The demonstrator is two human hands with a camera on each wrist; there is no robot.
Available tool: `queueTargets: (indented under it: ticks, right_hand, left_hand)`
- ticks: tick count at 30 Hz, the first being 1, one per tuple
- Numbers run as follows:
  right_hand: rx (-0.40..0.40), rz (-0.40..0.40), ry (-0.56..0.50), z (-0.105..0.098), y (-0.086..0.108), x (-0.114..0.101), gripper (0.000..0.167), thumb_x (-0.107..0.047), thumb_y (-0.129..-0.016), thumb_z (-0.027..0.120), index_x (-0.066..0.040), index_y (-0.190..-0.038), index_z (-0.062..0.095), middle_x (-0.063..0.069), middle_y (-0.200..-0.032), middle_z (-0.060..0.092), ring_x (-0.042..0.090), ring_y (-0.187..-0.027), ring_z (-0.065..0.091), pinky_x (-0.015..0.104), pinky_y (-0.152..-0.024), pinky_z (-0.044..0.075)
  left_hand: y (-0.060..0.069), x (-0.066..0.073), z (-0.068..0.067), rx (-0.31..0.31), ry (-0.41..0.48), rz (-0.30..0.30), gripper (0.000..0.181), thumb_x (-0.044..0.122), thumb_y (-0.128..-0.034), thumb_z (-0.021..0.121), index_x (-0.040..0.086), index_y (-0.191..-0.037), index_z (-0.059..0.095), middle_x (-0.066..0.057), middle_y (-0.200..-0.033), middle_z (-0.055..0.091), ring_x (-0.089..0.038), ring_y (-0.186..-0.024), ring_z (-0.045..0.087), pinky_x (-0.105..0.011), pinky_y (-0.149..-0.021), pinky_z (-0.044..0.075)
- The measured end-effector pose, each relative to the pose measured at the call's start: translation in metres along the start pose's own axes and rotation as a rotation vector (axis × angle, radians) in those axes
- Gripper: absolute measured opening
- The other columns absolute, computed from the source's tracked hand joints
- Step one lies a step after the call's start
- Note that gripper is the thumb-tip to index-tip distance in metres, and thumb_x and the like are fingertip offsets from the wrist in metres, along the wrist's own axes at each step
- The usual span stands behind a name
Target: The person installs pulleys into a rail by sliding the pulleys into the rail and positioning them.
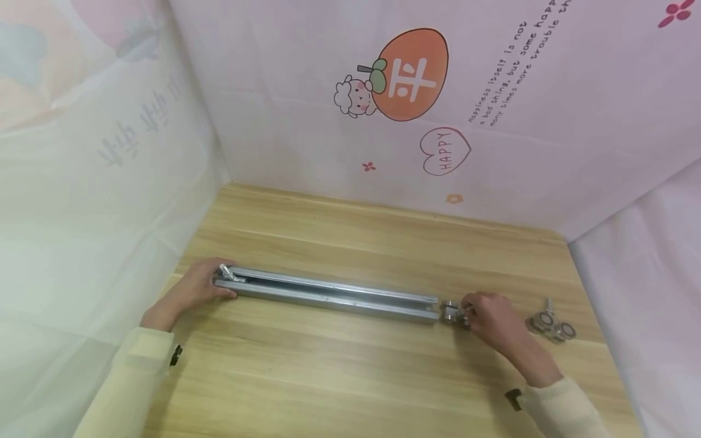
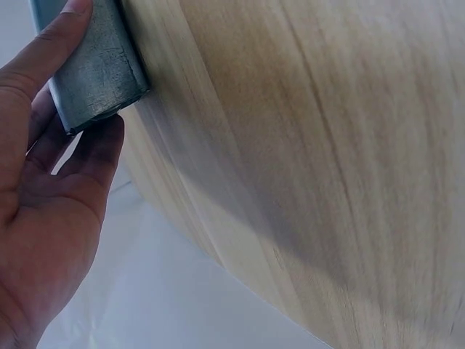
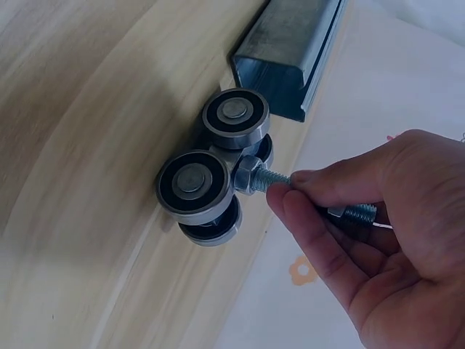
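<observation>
A slotted metal track (image 1: 334,295) lies across the wooden table, its slot facing up. At its left end my left hand (image 1: 199,283) grips the channel between thumb and fingers; the left wrist view shows the track end (image 2: 102,73) in that grasp. A bolt (image 1: 226,271) sticks up from the slot beside this hand. My right hand (image 1: 493,319) pinches the threaded bolt (image 3: 269,178) of a roller trolley (image 3: 192,182) between thumb and fingertips. The trolley's wheels are just outside the track's open right end (image 3: 272,73), apart from it.
Another roller trolley (image 1: 550,325) with a bolt lies on the table (image 1: 328,377) right of my right hand. A printed cloth (image 1: 306,121) stands behind the table's back edge, with more cloth along the left and right sides.
</observation>
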State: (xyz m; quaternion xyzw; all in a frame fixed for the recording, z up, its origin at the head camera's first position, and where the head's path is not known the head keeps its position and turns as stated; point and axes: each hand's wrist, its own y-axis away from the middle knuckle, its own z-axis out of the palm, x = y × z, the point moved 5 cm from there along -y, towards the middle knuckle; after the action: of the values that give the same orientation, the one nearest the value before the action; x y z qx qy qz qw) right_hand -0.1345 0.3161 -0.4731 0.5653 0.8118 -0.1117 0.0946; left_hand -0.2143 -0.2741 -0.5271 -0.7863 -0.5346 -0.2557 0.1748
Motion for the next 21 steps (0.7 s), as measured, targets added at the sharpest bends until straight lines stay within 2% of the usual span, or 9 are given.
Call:
queueTargets:
  ticks: [5,15,21]
  right_hand:
    - [0.014,-0.026,0.001,0.003,-0.003,-0.006,0.024,0.015,-0.08,0.068,-0.001,-0.093,0.078,0.01,-0.088,0.077,0.007,-0.064,0.056,0.025,-0.055,0.054]
    - [0.061,-0.046,0.007,0.007,-0.006,-0.011,0.018,0.013,-0.081,0.073,0.0,-0.091,0.077,0.012,-0.086,0.077,0.018,-0.069,0.069,0.039,-0.063,0.063]
    - [0.083,-0.053,0.022,0.009,-0.008,-0.014,0.016,0.011,-0.08,0.076,-0.002,-0.09,0.078,0.008,-0.082,0.076,0.016,-0.067,0.067,0.039,-0.061,0.061]
  left_hand:
    - [0.001,-0.001,0.001,0.007,0.005,0.002,0.069,0.014,-0.0691,0.098,-0.006,-0.127,0.067,-0.028,-0.122,0.071,-0.049,-0.114,0.066,-0.067,-0.107,0.048]
    - [-0.001,-0.003,0.003,0.016,-0.001,-0.002,0.072,0.015,-0.0673,0.099,-0.007,-0.128,0.067,-0.03,-0.124,0.071,-0.051,-0.115,0.066,-0.068,-0.107,0.048]
    - [0.0,-0.004,0.001,0.008,0.009,-0.012,0.072,0.014,-0.0689,0.098,-0.008,-0.129,0.066,-0.03,-0.125,0.07,-0.051,-0.116,0.065,-0.068,-0.108,0.047]
